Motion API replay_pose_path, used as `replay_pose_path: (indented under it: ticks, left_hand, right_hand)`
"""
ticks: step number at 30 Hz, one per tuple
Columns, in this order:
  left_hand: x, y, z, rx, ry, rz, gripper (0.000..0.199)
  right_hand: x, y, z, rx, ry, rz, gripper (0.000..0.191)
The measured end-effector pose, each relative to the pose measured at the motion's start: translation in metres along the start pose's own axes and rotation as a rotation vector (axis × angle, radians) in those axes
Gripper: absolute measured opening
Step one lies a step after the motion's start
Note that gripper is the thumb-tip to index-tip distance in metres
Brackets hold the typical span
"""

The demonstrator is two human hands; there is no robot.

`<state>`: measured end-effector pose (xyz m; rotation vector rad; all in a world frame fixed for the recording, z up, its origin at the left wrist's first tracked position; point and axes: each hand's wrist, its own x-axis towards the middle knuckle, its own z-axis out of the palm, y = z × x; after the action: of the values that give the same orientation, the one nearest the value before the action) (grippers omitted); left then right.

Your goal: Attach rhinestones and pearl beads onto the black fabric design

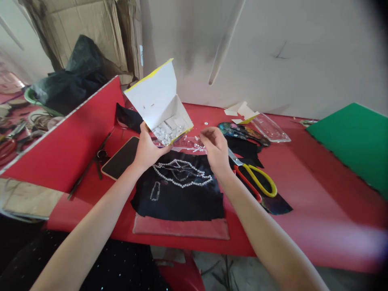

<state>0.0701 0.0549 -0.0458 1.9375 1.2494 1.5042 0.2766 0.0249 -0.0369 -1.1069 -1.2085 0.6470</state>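
My left hand (148, 149) grips an open white box (157, 95) with a yellow edge, tilted above the red table; many small white pearl-like pieces (169, 130) lie inside. To the right of the box, my right hand (214, 144) is closed with fingertips together, over small white pieces (198, 148) scattered on the table. What its fingers hold, if anything, is too small to make out. Below both hands lies a black cloth (182, 204), bearing a loop of pearl-like beads (182, 186) and a small clear beaded outline (155, 191).
Scissors (257, 178) with yellow and red handles lie right of the cloth, near a clear plastic tray (271, 128). A dark phone-like slab (121, 157) is on the left. A red panel (69, 141) and a green panel (353, 141) stand at the sides.
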Motion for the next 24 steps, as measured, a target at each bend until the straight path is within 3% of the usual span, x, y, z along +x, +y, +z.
replay_pose_path:
  ticks: [7,11,14,24]
  left_hand:
    - [-0.005,0.002,0.008,-0.190,-0.208,0.062,0.083]
    - [-0.006,0.003,0.009,-0.205,-0.190,0.073,0.085]
    - [-0.006,0.004,0.010,-0.198,-0.135,0.085,0.085]
    - [-0.010,-0.011,0.004,-0.061,0.091,0.139,0.073]
  right_hand:
    - [-0.001,-0.015,-0.012,-0.260,0.092,-0.434,0.005]
    - [-0.006,-0.020,-0.015,-0.631,0.072,-0.700,0.012]
    - [-0.009,-0.022,-0.013,-0.715,0.073,-0.745,0.016]
    - [-0.010,-0.016,-0.006,-0.674,-0.014,-0.813,0.040]
